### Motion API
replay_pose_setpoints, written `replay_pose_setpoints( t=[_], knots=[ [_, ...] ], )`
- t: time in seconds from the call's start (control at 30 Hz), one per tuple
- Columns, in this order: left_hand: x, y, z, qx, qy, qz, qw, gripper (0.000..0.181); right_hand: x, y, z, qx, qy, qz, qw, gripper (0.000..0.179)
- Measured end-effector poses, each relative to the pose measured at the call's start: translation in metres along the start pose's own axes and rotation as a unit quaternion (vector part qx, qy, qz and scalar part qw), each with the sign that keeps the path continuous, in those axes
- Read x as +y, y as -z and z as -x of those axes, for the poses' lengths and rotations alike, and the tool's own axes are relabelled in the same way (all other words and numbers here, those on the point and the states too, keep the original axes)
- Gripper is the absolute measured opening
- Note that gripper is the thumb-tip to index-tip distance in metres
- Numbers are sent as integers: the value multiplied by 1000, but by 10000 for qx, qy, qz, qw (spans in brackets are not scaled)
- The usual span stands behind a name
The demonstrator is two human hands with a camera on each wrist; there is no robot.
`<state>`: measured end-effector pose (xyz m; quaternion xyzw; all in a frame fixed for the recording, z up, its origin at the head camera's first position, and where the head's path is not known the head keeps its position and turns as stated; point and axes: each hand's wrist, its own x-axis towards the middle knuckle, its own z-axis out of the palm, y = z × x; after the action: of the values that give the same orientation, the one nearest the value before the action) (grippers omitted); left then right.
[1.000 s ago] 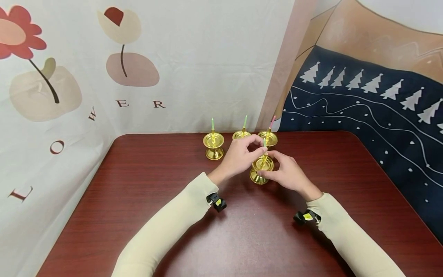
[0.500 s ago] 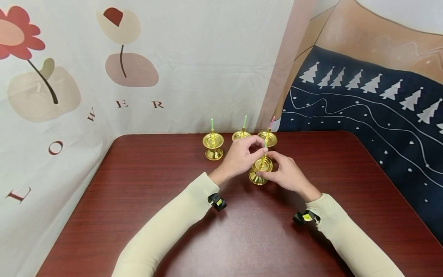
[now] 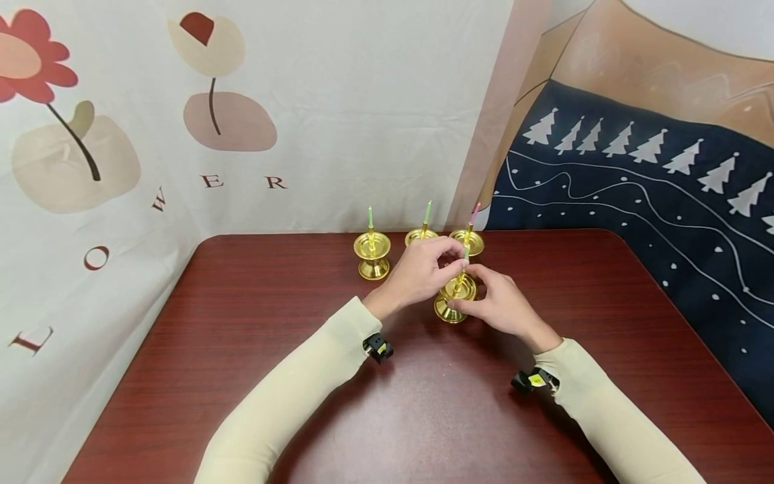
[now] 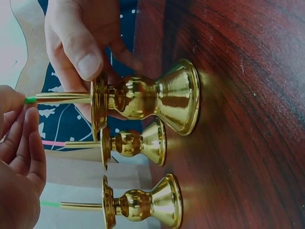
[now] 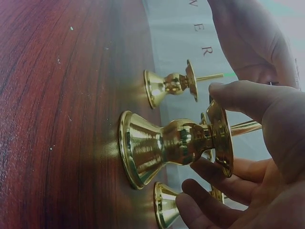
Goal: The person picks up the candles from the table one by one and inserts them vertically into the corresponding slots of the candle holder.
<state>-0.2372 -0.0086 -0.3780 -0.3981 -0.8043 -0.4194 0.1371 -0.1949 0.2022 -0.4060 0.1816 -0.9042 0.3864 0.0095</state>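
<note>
A brass candlestick (image 3: 452,310) stands on the table in front of a row of similar ones. In its upright tube sits a thin green candle (image 4: 30,100), mostly covered by fingers. My left hand (image 3: 423,269) pinches that candle between thumb and fingertips just above the tube. From the right, my right hand (image 3: 504,302) holds the candlestick's dish (image 5: 223,138), thumb on the rim and fingers round the far side. The candlestick's flared base (image 4: 186,98) rests on the wood.
Behind stand three more brass candlesticks: the left one (image 3: 373,259) and middle one (image 3: 421,235) bear green candles, the right one (image 3: 474,243) a pink candle (image 3: 476,213). Patterned cloths hang past the back edge of the dark red table (image 3: 272,289).
The candle's tip has shifted slightly right with my left fingertips. The held candlestick has moved very slightly left and nearer. Both hands keep nearly the same place.
</note>
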Motion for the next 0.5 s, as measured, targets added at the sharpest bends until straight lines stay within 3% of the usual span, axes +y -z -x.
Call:
replay_pose_setpoints(
  t=[0.27, 0.5],
  knots=[
    [-5, -3, 3, 38, -277, 89, 9996, 6, 1, -1, 0, -7, -58, -19, 10000, 68],
    [-7, -5, 8, 6, -30, 99, 9999, 8, 1, -1, 1, 52, 20, 17, 10000, 66]
  ],
)
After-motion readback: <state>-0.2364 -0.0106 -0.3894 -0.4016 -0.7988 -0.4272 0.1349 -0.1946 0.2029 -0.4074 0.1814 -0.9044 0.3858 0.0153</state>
